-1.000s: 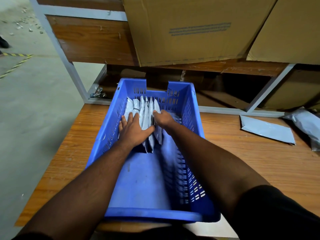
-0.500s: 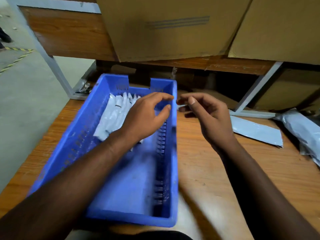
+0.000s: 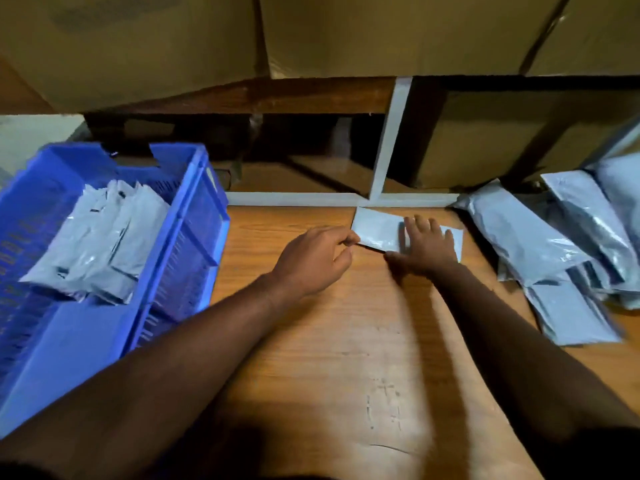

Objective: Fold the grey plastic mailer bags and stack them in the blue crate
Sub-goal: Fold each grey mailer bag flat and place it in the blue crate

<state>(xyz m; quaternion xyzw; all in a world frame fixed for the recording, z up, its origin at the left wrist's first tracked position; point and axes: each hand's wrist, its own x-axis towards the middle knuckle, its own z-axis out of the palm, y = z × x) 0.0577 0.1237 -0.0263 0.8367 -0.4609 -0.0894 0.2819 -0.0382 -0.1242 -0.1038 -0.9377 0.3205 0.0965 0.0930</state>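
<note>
While the blue crate (image 3: 194,216) sits at the far left of the wooden surface (image 3: 329,341) with folded mailers (image 3: 100,237) leaning in a row at its back end, probably to leave room for more, work goes on to its right. The left hand (image 3: 313,259) pinches the near left edge of a flat grey mailer (image 3: 377,228), fingers curled on it, apparently to lift that side over. Just right, the right hand (image 3: 427,245) lies flat and spread on the same bag, likely pinning it so it cannot slide. Farther right, a loose pile of unfolded mailers (image 3: 554,244) waits within reach.
</note>
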